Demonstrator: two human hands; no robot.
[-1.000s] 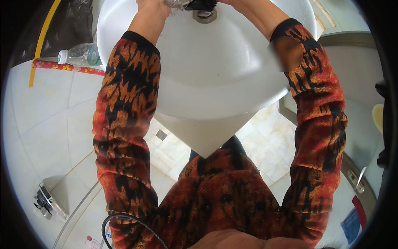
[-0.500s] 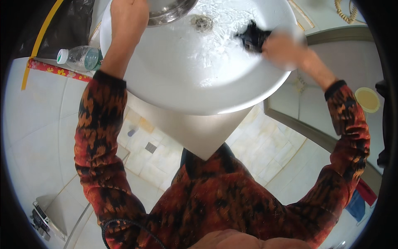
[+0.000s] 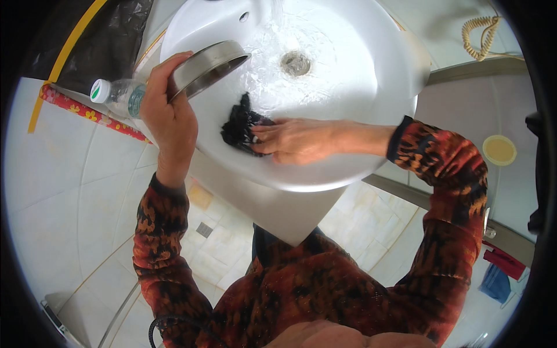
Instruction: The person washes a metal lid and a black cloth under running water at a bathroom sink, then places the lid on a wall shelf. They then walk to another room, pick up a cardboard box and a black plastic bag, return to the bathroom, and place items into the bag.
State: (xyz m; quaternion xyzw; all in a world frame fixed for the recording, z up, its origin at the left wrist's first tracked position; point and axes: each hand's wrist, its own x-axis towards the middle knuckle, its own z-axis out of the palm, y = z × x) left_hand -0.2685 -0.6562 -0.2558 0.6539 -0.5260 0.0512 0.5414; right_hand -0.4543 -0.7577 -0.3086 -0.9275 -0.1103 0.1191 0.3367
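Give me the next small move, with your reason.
I'd probably wipe the black cloth along the white basin's near wall: the right hand appears to press it there, while the left hand holds the metal bowl separately.

You have one sink [image 3: 325, 178] before you, with one drain [image 3: 296, 64] in its bottom and one overflow hole [image 3: 244, 17] toward its far edge. You count two hands of your own: one left hand [image 3: 168, 124] at the sink's left edge with one metal bowl [image 3: 204, 65], and one right hand [image 3: 299, 141] inside the near edge with one black cloth [image 3: 239, 124]. Past the left edge you have one bottle [image 3: 123, 97]; past the right edge, one coiled cord [image 3: 477, 38].
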